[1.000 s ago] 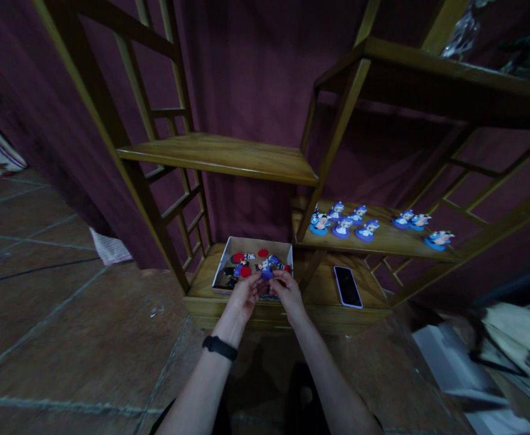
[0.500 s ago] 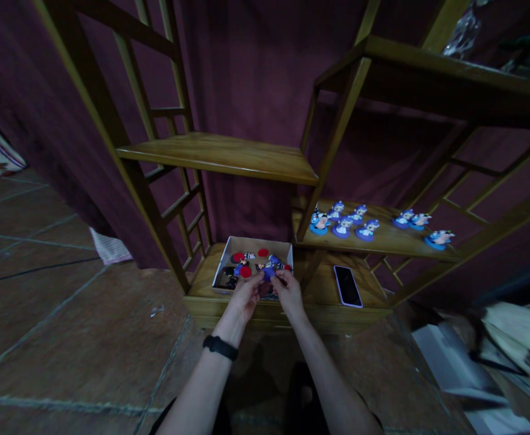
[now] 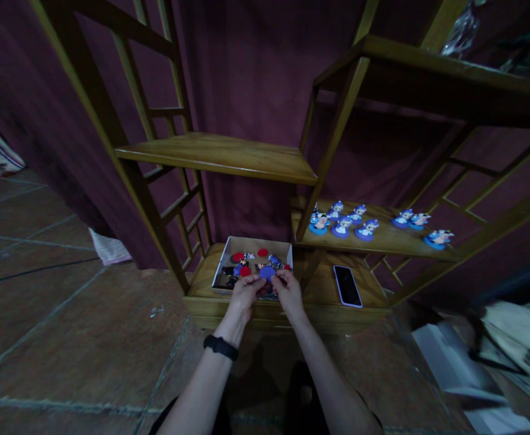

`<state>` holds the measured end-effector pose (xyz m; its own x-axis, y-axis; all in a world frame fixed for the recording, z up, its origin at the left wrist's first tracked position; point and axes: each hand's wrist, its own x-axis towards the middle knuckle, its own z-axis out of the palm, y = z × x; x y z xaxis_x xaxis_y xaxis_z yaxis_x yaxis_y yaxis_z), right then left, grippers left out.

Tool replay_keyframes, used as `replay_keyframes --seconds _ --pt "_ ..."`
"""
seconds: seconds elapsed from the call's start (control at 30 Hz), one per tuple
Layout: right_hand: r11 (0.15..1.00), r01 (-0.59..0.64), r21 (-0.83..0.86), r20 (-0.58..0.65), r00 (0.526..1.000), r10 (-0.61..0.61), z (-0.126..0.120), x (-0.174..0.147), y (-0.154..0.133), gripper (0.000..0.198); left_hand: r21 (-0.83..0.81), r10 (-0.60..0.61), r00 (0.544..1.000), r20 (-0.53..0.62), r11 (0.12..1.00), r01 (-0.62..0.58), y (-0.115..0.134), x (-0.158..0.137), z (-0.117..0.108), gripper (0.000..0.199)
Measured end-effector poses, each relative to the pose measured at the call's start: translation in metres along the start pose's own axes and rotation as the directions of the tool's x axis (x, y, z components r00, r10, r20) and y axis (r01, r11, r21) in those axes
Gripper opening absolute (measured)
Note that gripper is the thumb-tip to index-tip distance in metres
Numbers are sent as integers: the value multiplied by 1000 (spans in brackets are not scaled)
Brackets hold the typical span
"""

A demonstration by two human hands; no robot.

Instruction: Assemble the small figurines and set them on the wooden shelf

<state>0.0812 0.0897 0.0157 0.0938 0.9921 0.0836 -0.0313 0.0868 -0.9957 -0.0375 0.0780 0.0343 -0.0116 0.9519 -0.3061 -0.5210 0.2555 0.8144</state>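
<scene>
Between both hands, over the front of an open cardboard box, is a round purple base with its flat face toward me. My left hand pinches its left edge, and my right hand grips the right edge. Whether a figure is attached behind it is hidden. Inside the box lie red discs and several small figurines in dark, blue and striped colours. Part of the box's front is covered by my hands.
Several small figurines on purple and blue bases stand on the right shelf. A phone lies on the lower board. Above the box juts a wooden shelf. White boxes sit on the floor at right.
The purple base has been turned in my fingers, so its round flat face now shows more fully. Both hands stay at nearly the same spot over the box.
</scene>
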Motion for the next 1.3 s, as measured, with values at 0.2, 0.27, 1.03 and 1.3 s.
replay_keyframes --seconds 0.2,0.27,1.03,1.3 --pt "1000 1 18 7 1000 -1 0 1 5 21 21 89 994 -57 996 -88 -1 1 1 27" --pt "1000 2 14 10 1000 -2 0 2 5 21 36 117 991 -67 993 -115 -2 1 1 29" --pt "946 -204 253 57 979 196 -1 -2 -4 26 289 450 891 -64 863 -415 -7 13 -1 14" --pt "884 -262 387 78 965 252 -2 -3 -9 36 378 466 884 -23 823 -424 -3 7 3 14"
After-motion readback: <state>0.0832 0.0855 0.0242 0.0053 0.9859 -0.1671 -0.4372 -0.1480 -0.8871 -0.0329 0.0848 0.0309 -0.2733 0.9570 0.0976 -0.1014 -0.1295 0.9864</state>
